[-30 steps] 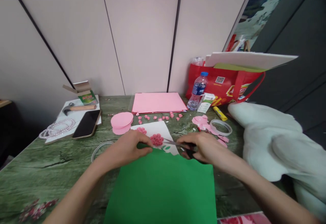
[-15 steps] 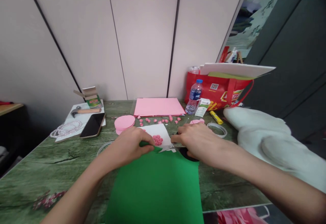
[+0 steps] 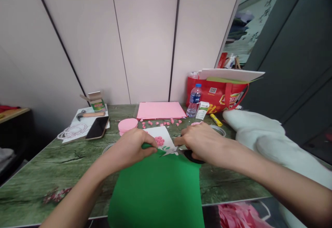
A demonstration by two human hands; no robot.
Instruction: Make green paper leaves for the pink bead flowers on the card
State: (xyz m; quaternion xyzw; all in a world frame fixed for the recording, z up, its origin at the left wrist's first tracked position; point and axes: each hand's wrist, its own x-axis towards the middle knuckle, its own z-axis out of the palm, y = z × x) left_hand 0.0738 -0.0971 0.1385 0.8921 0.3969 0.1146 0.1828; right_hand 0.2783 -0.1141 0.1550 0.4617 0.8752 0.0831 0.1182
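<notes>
A large sheet of green paper [image 3: 158, 190] hangs over the table's front edge. My left hand [image 3: 131, 146] pinches its far edge, where a strip curls up. In my right hand [image 3: 201, 141] is a pair of scissors with black handles [image 3: 191, 155], its blades pointing left at the far edge of the green sheet, beside my left fingers. Just beyond the blades lies a white card [image 3: 164, 134] bearing a cluster of pink paper balls [image 3: 159, 140] and small green leaf shapes. My left hand partly covers the card.
Pink paper circles [image 3: 127, 125] and a phone [image 3: 97, 128] lie left; a hammer [image 3: 90, 114] sits behind. Pink sheets [image 3: 160, 110] and small pink pieces lie at the back. A water bottle [image 3: 194, 100], red bag [image 3: 220, 96], glue stick [image 3: 215, 119] and tape roll [image 3: 218, 130] stand or lie right.
The view has shifted slightly. Green leaf shapes on the white card show more clearly now beside the blades. Both hands keep nearly the same hold on paper and scissors.
</notes>
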